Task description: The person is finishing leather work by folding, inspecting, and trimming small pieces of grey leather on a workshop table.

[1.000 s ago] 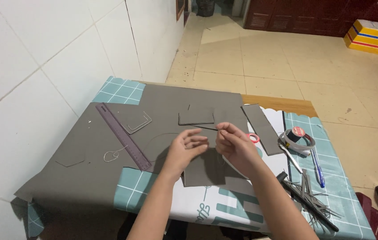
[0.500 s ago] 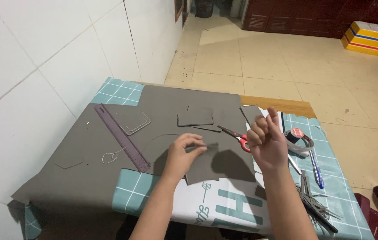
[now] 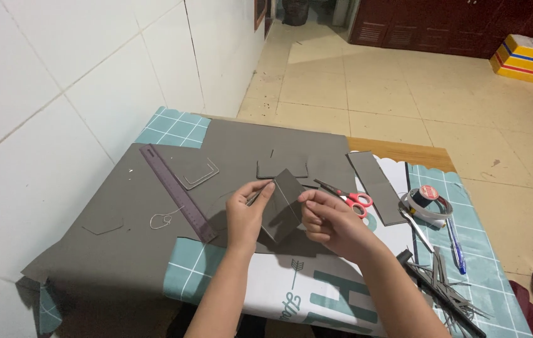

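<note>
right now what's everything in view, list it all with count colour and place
grey sheet: one, large, grey, spread over the left of the table
small grey piece: one, held up between both hands
cut grey pieces: several, grey, lying on the sheet beyond the hands
grey strip: one, right of the sheet
ruler: one, dark purple, slanted across the sheet
scissors: one pair, red handles, right of the hands
tape roll: one, pale with a red core, right side
pen: one, blue, near the tape roll
offcut strips: a pile, dark grey, near right corner
box: one, yellow with stripes, on the far floor
left hand: fingers pinching the piece's left edge
right hand: fingers on its right edge
</note>
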